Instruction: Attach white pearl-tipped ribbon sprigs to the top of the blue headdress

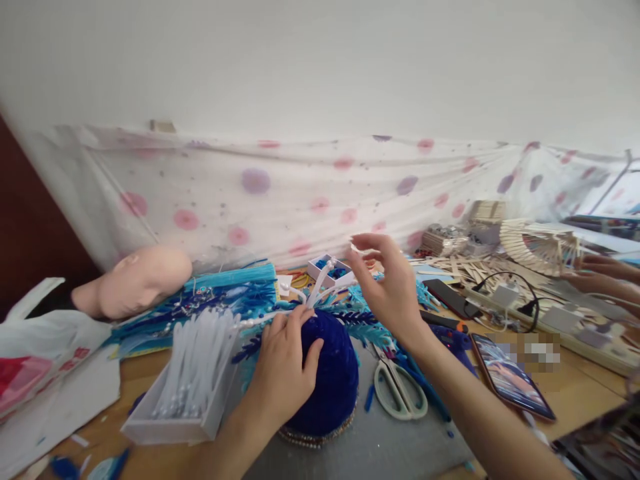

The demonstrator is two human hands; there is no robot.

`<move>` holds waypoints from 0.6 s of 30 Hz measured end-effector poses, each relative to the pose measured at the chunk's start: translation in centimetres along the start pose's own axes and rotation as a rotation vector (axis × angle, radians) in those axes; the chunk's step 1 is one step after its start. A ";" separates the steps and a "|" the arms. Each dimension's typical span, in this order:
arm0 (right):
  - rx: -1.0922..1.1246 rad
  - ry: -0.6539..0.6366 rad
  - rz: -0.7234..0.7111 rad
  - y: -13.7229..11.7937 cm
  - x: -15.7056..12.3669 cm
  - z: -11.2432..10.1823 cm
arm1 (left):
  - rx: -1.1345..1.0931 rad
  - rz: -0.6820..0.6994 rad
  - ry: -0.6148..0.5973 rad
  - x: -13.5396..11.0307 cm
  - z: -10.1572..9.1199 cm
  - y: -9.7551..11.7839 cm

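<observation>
A dark blue velvet cap (333,373) with a beaded rim lies in front of me on a grey mat. My left hand (285,360) grips its left side, fingertips at the base of several white pearl-tipped stems (319,283) that fan out from the top. Blue and turquoise leaf-like sprigs (357,320) stick out around the cap. Raised to the right of the stems, my right hand (383,283) has its thumb and fingers brought together. Something small and white shows at its fingertips, too small to name.
A white box of pearl-tipped stems (185,380) stands left, near a mannequin head (145,280) and turquoise pipe cleaners (230,283). Scissors (397,387), a glue gun (450,340), a phone (513,373) and a power strip (560,327) lie right. Another person's hands (607,280) are at a wooden-stick model (537,243).
</observation>
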State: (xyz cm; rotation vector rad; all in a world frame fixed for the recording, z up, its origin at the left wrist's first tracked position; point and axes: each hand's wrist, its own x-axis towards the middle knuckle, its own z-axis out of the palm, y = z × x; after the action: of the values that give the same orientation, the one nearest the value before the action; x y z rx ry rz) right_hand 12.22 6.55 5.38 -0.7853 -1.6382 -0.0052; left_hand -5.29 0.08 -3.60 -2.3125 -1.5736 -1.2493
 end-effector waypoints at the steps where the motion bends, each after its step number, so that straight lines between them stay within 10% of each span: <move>1: 0.021 0.092 -0.033 -0.5 -1.1 -0.3 | -0.017 -0.015 0.006 0.1 0.0 0.0; 18: -0.049 -0.290 0.080 -1.5 -9.7 1.8 | -0.039 -0.075 0.114 -0.2 0.4 0.5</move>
State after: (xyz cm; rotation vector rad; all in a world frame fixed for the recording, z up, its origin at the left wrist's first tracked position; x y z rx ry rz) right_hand 10.06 1.46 -2.96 -0.9213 -1.8834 0.1315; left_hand -4.65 -0.13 -3.80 -2.1804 -1.6261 -1.4128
